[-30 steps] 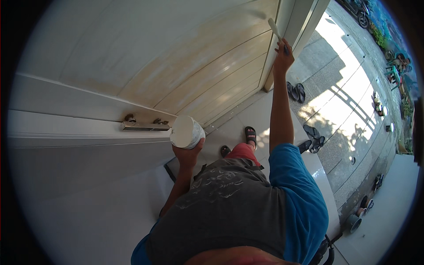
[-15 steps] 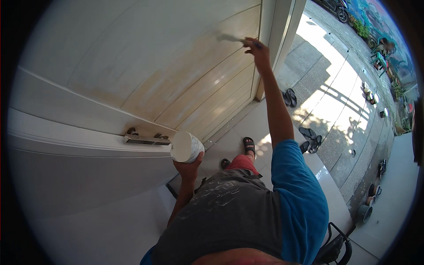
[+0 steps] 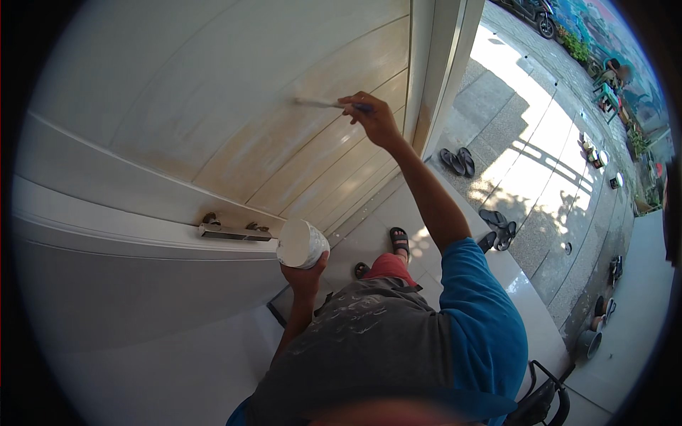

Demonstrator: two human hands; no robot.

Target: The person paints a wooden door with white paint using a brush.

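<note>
My right hand [image 3: 369,119] grips the handle of a paintbrush [image 3: 321,104], blue at its end. Its bristle end meets or hovers by the panelled door [image 3: 305,153]; I cannot tell whether it touches. White covers the upper part of the door, while tan shows through in streaks lower down. Low on the left, my left hand [image 3: 305,277] is closed around a round white tub [image 3: 301,243], smeared on its side, with a smooth cream-white surface showing at its top. The tub is beside the end of the door's metal handle [image 3: 236,232].
A white door frame [image 3: 440,78] runs up on the right. Outside lie black slippers [image 3: 458,162] and more pairs [image 3: 499,227] on paving. A grey basin [image 3: 588,344] stands by the wall. Farther off are a parked scooter [image 3: 543,21] and a person [image 3: 612,74] near a green stool.
My right hand has brought the brush left and down across the door, bending the arm inward. My left hand and the tub have barely shifted.
</note>
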